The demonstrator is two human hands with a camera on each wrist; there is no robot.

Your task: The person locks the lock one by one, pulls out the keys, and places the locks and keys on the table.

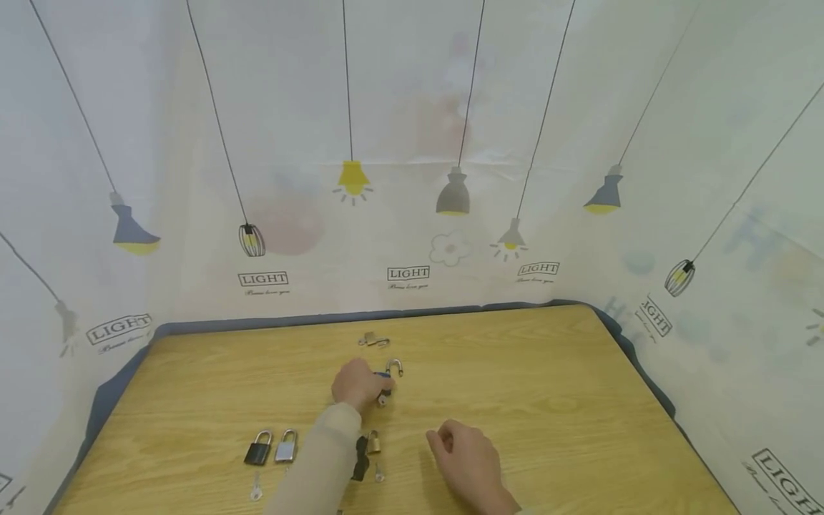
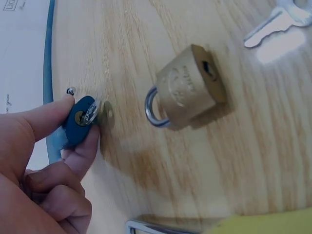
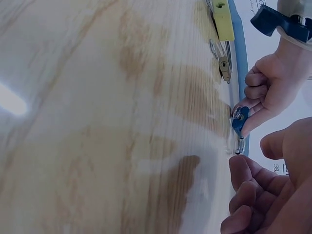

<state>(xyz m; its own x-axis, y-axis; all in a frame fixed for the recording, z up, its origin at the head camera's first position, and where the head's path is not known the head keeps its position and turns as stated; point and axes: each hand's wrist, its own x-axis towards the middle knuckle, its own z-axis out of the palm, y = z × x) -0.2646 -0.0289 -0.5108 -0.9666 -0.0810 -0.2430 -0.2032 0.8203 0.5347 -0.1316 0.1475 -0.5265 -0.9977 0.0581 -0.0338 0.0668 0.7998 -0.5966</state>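
My left hand (image 1: 360, 385) pinches a blue padlock (image 2: 73, 136) between thumb and fingers, just over the wooden table. A key (image 2: 92, 113) sits in its keyhole, and its shackle (image 1: 395, 368) stands open on the far side. Nearer to me lies a closed brass padlock (image 2: 187, 90), with a loose key (image 2: 280, 23) in front of it. My right hand (image 1: 470, 461) hangs loosely curled over the table, to the right of these, and holds nothing. In the right wrist view its fingers (image 3: 243, 195) are relaxed and apart from the blue padlock.
Beyond the left hand lies an unlocked brass padlock (image 1: 371, 339) with a key beside it. A black padlock (image 1: 258, 452) and a pale padlock (image 1: 286, 450) lie at the left, with a key (image 1: 256, 490) below the black one. A patterned curtain (image 1: 412, 214) surrounds the table.
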